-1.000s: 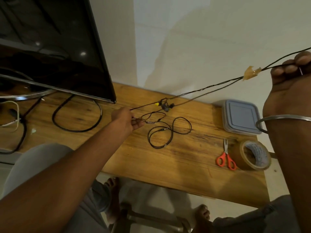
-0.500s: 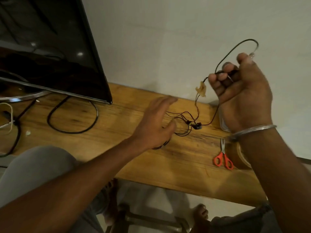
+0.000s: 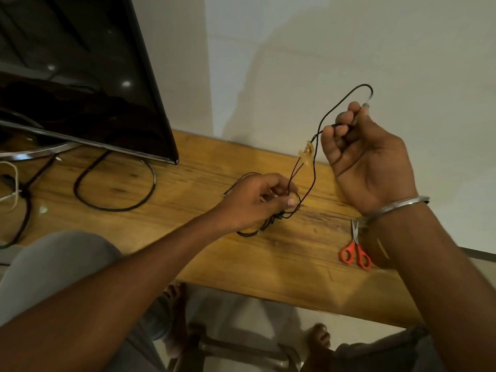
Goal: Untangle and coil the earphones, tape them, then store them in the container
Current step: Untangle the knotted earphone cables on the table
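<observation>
- The earphones (image 3: 314, 170) hang in the centre right of the frame. Their cord runs steeply from the upper right down to the lower left, and a loop arches above the upper fist.
- A scrap of yellowish tape (image 3: 306, 156) clings midway along the cord.
- The right hand (image 3: 367, 159) is curled around the upper end.
- The left hand (image 3: 255, 202) pinches the lower strands; the tangle lies on the wooden table (image 3: 268, 259).
- Red-handled scissors (image 3: 355, 251) lie at lower right, with the blades pointing up-frame.
- A dark screen (image 3: 80, 76) fills the upper left.
</observation>
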The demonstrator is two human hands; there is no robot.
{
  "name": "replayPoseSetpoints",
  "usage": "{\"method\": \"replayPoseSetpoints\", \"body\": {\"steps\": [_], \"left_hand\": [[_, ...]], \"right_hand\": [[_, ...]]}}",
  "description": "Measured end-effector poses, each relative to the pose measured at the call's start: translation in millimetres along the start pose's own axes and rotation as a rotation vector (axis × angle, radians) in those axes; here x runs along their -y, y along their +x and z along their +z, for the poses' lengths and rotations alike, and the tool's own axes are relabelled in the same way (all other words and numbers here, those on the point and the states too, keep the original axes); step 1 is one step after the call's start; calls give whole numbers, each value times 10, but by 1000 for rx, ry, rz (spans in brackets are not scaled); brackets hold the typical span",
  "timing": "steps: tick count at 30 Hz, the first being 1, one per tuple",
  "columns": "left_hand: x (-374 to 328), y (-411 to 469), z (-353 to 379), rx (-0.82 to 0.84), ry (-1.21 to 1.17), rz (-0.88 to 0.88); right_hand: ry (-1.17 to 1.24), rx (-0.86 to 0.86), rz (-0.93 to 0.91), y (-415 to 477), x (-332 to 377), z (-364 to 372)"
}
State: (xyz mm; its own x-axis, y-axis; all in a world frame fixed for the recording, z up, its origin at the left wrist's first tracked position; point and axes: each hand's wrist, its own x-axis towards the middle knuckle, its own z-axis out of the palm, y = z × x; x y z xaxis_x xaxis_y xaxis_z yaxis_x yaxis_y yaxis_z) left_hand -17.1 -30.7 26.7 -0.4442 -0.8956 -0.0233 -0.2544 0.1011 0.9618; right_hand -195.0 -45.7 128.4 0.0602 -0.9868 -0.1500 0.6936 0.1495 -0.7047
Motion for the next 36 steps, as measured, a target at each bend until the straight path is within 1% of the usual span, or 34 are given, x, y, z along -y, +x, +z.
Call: {"method": "replayPoseSetpoints", "body": {"steps": [1,3,5,6,7,8,9,10,11,12,13,15,17,19,21,24,27,29,31,33,36], "left_hand": [[4,5,0,-10,-11,9],[-17,9,-16,-43,-146,-1],[-86,13,-57,-102,-396,-17],[-130,20,-90,-131,-530,-17],[-173,32,-129,-147,-659,-13],[-208,43,-174,-156,-772,-8],[-231,58,-223,-171,-864,-5],[-250,71,-274,-193,-942,-6],[-262,83,-328,-215,-1009,-7],[-268,94,-380,-236,-1060,-1],[-275,100,-430,-256,-1095,8],[-278,105,-506,-303,-1145,23],[-273,107,-553,-322,-1193,38],[-279,108,-581,-316,-1220,46],[-269,111,-628,-338,-1168,42],[-229,114,-713,-452,-947,42],[-202,106,-682,-495,-845,-9],[-191,101,-643,-505,-792,-45],[-162,96,-638,-530,-709,-80],[-113,90,-629,-543,-578,-136],[-25,97,-532,-513,-360,-234]], "right_hand": [[7,18,11,-1,-17,-2],[-5,39,10,16,-41,-30],[-91,43,11,36,-119,-88],[-197,32,15,42,-185,-138],[-383,29,18,49,-262,-203],[-637,58,17,47,-345,-273],[-913,137,6,34,-426,-339],[-1148,259,-9,28,-506,-416],[-1323,373,-36,26,-572,-492],[-1444,429,-78,25,-621,-560],[-1519,435,-135,34,-651,-621],[-1622,350,-260,92,-659,-760],[-1722,287,-344,139,-635,-851],[-1881,260,-361,182,-604,-953],[-2025,270,-289,219,-536,-1032],[-2054,352,-140,246,-378,-1087],[-1904,417,-99,234,-237,-1046],[-1792,392,-148,208,-167,-946],[-1628,319,-215,178,-122,-824],[-1466,244,-296,143,-88,-688],[-1223,193,-370,67,-45,-432]]}}
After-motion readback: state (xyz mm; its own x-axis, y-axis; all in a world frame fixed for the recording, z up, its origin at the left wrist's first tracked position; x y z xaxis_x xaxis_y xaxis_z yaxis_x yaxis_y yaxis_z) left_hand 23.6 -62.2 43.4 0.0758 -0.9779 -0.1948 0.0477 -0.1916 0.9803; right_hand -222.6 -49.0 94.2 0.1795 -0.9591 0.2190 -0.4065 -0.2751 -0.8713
